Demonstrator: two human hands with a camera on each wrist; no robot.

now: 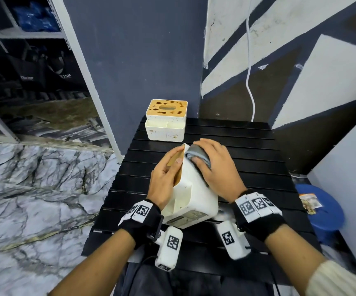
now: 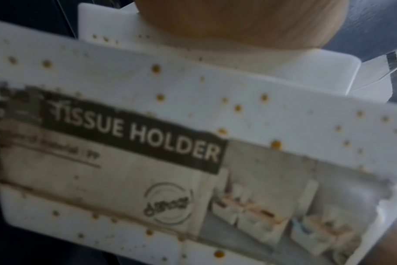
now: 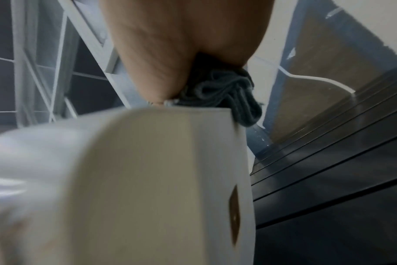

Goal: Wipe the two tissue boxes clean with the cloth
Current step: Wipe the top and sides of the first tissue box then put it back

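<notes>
A white tissue box (image 1: 194, 193) is tipped on its side over the black slatted table (image 1: 247, 150), its wooden lid facing left. My left hand (image 1: 166, 174) grips its lid side, thumb on the upper edge. My right hand (image 1: 213, 165) holds a bunched grey cloth (image 1: 197, 155) and presses it on the box's upward-facing side near the far end. In the left wrist view the box's bottom (image 2: 193, 111) shows a "TISSUE HOLDER" label and brown spots. The cloth (image 3: 229, 91) shows under my palm in the right wrist view. A second white tissue box (image 1: 166, 120) with a stained wooden lid stands upright at the table's far left.
A blue stool (image 1: 320, 212) with a small packet on it stands right of the table. A white cable (image 1: 250, 77) hangs down the painted wall behind. Metal shelving (image 1: 34, 35) stands at the left over a marble-patterned floor (image 1: 34, 189).
</notes>
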